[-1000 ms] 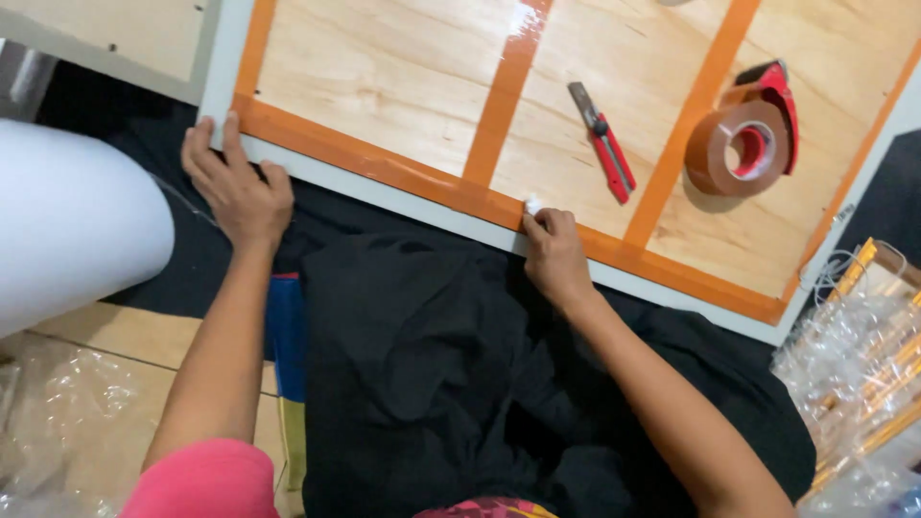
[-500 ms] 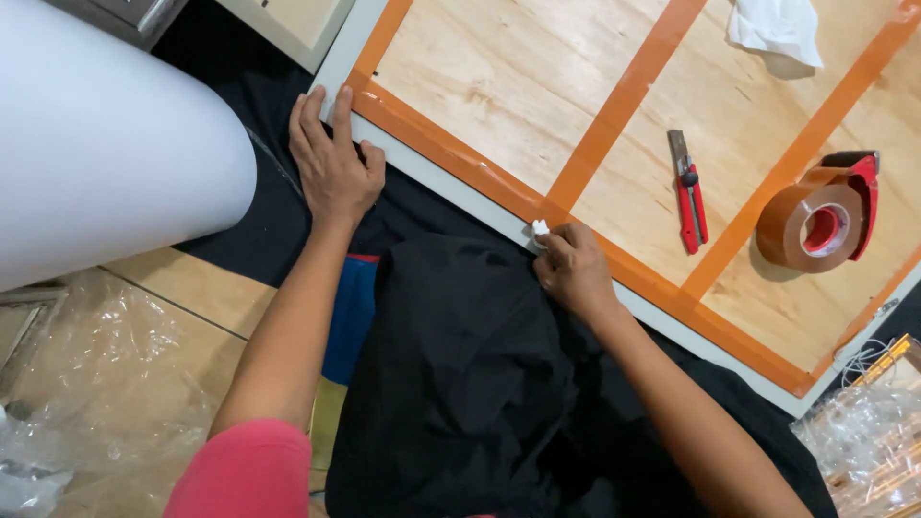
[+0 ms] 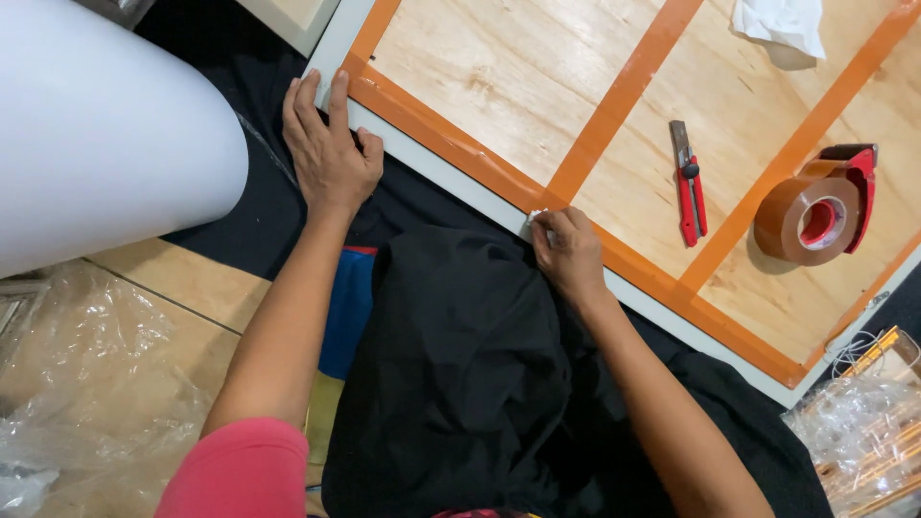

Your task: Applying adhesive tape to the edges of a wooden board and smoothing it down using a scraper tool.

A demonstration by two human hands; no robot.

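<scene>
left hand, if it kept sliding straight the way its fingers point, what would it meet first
The left hand lies flat on the panel's pale frame, fingers pointing up-frame. Straight on, it would probably pass the frame's corner and meet the light-coloured board beyond; depth there is unclear.

A tiled floor carries a black cloth on which a pale plywood panel lies flat, white-edged and banded with orange-brown tape strips. On the panel rest a red utility knife, a roll of brown tape in a red dispenser and, near the top edge, a crumpled white cloth. A large white roll lies at the left, partly over the black cloth. Crinkled clear plastic sheeting lies on the tiles at lower left, and more clear plastic wrapping sits at lower right.
</scene>
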